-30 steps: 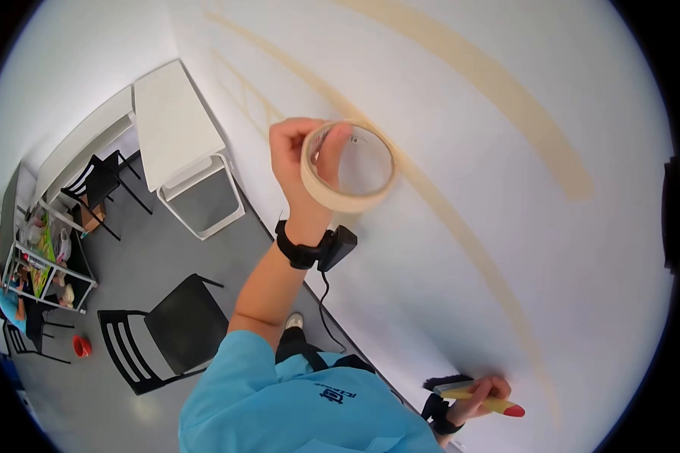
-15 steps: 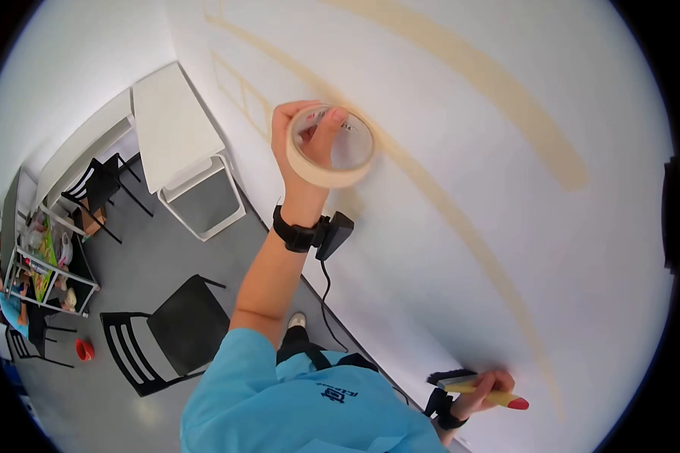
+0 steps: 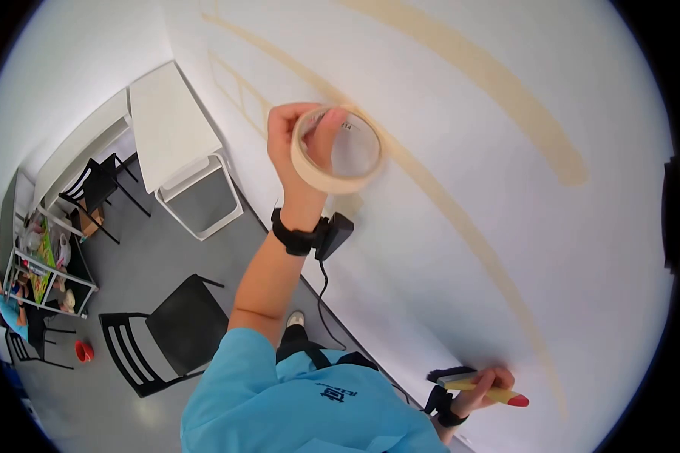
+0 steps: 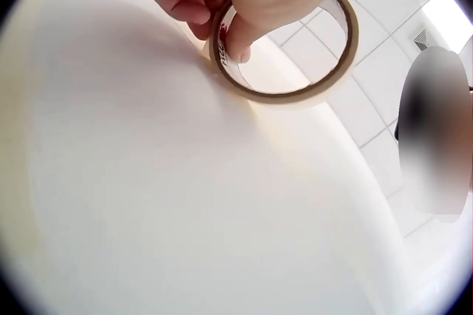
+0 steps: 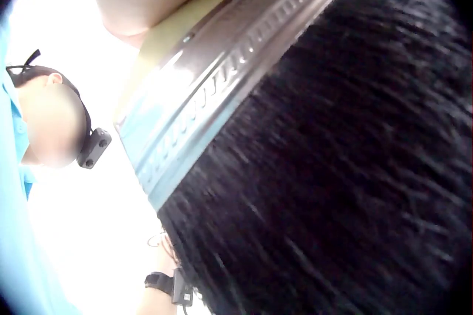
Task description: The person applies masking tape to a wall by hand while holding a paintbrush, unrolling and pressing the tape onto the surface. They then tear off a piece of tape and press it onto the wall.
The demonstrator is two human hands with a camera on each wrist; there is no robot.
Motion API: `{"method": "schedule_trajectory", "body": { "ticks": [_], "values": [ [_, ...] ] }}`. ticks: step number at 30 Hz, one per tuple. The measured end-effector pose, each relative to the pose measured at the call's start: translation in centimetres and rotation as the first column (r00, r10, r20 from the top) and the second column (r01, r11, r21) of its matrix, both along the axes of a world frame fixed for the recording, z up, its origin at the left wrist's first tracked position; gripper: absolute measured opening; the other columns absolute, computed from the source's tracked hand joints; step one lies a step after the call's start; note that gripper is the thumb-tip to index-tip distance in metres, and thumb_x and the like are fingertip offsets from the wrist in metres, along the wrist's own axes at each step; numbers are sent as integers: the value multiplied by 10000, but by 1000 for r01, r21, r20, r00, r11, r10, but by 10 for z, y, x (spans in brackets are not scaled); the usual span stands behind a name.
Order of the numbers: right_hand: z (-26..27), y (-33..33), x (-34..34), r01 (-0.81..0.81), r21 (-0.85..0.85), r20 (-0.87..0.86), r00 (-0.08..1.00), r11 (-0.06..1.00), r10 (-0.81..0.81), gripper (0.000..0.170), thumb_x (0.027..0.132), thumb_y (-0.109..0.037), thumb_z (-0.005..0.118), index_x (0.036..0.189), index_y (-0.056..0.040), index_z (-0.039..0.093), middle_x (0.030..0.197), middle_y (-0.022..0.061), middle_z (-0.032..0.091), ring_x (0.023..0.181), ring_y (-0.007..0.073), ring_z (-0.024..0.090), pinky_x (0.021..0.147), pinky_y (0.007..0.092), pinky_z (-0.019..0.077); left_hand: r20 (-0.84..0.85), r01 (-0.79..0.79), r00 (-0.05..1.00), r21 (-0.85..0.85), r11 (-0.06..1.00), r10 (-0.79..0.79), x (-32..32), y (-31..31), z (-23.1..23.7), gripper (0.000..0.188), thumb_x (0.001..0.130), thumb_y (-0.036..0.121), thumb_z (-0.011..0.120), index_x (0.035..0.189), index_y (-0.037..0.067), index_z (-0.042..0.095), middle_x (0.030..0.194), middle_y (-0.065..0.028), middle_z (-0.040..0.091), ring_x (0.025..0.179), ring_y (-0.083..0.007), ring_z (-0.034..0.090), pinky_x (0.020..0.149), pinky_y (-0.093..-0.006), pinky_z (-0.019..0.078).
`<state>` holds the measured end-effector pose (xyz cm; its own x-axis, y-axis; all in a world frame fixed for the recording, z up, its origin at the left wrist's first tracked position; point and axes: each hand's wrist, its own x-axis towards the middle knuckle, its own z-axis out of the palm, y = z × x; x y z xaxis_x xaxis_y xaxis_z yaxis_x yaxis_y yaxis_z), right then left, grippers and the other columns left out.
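Note:
Up on the white wall, my left hand (image 3: 287, 147) grips a roll of masking tape (image 3: 332, 182), its thumb hooked inside the ring. In the left wrist view, the roll (image 4: 295, 97) stands edge against the wall surface. A long narrow strip of tape (image 3: 461, 219) runs along the wall past the roll. Lower down at the right, my right hand (image 3: 476, 389) holds a flat paintbrush (image 3: 500, 395) with a red-tipped yellow handle, close to the wall. Its black bristles (image 5: 318, 160) and metal ferrule (image 5: 222, 79) fill much of the right wrist view.
A wider tape strip (image 3: 499, 83) crosses the wall above, and thin strips form a ladder-like outline (image 3: 238, 87) farther off. Behind stand a black chair (image 3: 185, 325), white tables (image 3: 170, 124), a cluttered metal rack (image 3: 49, 260), a red bucket (image 3: 84, 350) and a seated person (image 3: 11, 311).
The left hand and tape roll have shifted slightly up and left along the wall, away from the brush. The right hand keeps its hold, nearly still; the view has moved a little.

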<state>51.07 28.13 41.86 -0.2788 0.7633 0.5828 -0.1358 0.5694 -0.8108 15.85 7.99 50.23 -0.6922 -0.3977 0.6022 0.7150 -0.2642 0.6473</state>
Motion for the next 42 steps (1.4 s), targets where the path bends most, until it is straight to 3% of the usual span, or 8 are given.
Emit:
{"method": "schedule_trajectory", "body": {
  "ticks": [6,10,12,21,28,32,36,42],
  "values": [
    [-2,2,-2,21,-35,-19,1000,999,-22,78,792,3,494,840,-51,464,665,25,429,537,91,395,525,224,323,-232,-60,969,93,994,80,17,1,-3,261,809,-24,704,952,23,490,848,-61,600,775,-105,579,686,-217,489],
    [-1,1,-1,13,-39,-20,1000,999,-14,84,793,0,496,854,-49,465,666,26,429,534,91,397,519,220,323,29,-87,996,-8,996,87,-12,1,2,257,805,82,739,935,22,526,849,-48,606,747,-103,565,659,-224,462],
    [-2,1,-1,12,-41,-29,999,999,-13,87,792,-2,499,857,-48,464,665,27,429,534,91,397,519,219,323,142,207,967,55,977,-213,-17,-1,9,232,830,145,719,933,32,545,810,-11,592,740,-82,522,638,-217,397],
    [-5,4,1,11,-23,-32,999,1000,-11,86,792,-10,505,858,-49,464,662,27,431,519,88,393,502,217,320,-283,-155,944,72,985,169,18,-1,-10,253,823,13,698,974,21,496,841,-78,606,742,-122,593,636,-211,470],
    [-9,7,4,-15,0,-48,999,1000,15,105,791,3,500,872,-49,459,679,32,437,510,86,391,489,211,323,128,246,959,63,967,-252,6,12,9,236,832,103,704,964,19,528,812,-38,585,696,-86,513,640,-219,428],
    [-8,6,4,-18,5,-52,998,1000,18,107,792,7,496,876,-50,462,681,32,437,510,85,391,494,211,328,61,15,998,14,1000,-16,21,13,-2,234,830,87,707,934,22,508,826,-53,595,700,-102,530,650,-224,437],
    [-10,6,6,-31,-5,-65,997,1000,30,108,789,7,496,876,-49,464,678,31,434,511,86,392,495,214,329,-333,-129,928,127,983,165,33,16,-7,258,793,-16,715,935,22,502,885,-75,589,760,-104,556,663,-229,464],
    [-8,5,7,-35,-10,-59,998,999,34,110,786,6,498,876,-47,465,677,35,444,508,89,393,495,216,329,69,175,981,76,982,-180,15,20,5,276,821,128,727,972,24,521,823,-52,582,696,-96,538,630,-219,442]
  ]
}}
